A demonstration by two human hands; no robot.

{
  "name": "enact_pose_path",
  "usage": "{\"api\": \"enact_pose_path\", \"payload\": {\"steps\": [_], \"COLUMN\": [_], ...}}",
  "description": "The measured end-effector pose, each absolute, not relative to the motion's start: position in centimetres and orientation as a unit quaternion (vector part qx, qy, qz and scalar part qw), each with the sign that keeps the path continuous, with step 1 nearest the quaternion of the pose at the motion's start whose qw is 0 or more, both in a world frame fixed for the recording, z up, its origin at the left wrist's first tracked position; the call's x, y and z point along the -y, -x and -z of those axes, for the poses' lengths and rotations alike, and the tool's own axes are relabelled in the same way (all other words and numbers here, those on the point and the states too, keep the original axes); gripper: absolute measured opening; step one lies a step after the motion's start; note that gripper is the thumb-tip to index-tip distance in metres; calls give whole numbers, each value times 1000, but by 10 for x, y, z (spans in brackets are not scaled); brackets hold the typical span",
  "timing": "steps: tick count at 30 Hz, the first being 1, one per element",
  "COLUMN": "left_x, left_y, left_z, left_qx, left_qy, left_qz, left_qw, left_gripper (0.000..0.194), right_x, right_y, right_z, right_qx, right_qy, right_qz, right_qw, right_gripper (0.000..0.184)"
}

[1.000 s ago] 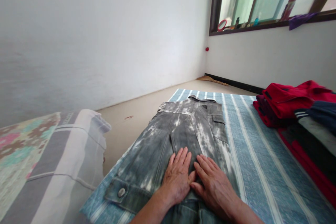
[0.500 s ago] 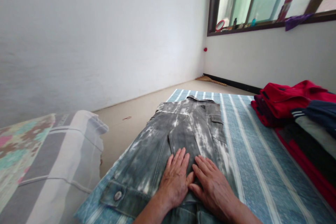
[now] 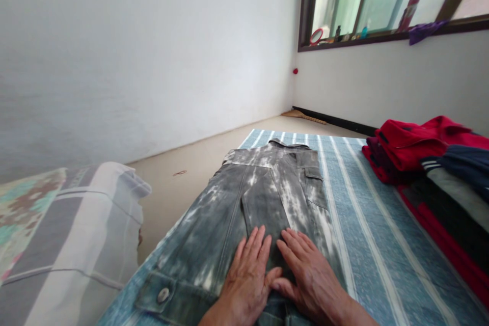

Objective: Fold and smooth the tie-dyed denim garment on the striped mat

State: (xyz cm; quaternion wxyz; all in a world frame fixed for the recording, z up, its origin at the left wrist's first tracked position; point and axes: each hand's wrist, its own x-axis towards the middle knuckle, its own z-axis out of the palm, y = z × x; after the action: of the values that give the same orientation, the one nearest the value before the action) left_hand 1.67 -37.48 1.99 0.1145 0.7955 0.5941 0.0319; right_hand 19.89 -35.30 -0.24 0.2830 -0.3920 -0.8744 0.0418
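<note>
A grey, bleach-washed denim jacket (image 3: 263, 183) lies flat on a blue striped mat (image 3: 367, 224), its collar pointing away from me. My left hand (image 3: 246, 282) rests flat on the jacket's near part with fingers stretched out and holds nothing. My right hand (image 3: 309, 275) lies flat beside it, thumb touching the left hand, fingers also extended. A metal button on a cuff (image 3: 163, 295) shows to the left of my left hand.
A stack of folded clothes, red on top (image 3: 416, 145), sits on the mat at the right. A striped and patterned pillow (image 3: 72, 234) lies at the left. Bare floor (image 3: 183, 163) runs to the white walls. A window sill (image 3: 362, 35) holds small items.
Both hands have slid a little toward me along the jacket, still flat and side by side. The view has shifted slightly; the jacket stays in place.
</note>
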Motion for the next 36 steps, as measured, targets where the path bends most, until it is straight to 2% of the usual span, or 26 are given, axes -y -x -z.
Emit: {"api": "enact_pose_path", "payload": {"steps": [10, 36], "left_x": [378, 376], "left_y": [-16, -8], "left_z": [-10, 5], "left_qx": [-596, -568], "left_qy": [-799, -820], "left_qz": [-35, -66], "left_qw": [71, -13], "left_gripper": [54, 54], "right_x": [354, 351], "right_y": [-197, -198], "right_z": [8, 4], "right_qx": [869, 880], "right_qy": [394, 408], "right_qz": [-34, -58], "right_qw": [298, 236], "right_gripper": [50, 50]}}
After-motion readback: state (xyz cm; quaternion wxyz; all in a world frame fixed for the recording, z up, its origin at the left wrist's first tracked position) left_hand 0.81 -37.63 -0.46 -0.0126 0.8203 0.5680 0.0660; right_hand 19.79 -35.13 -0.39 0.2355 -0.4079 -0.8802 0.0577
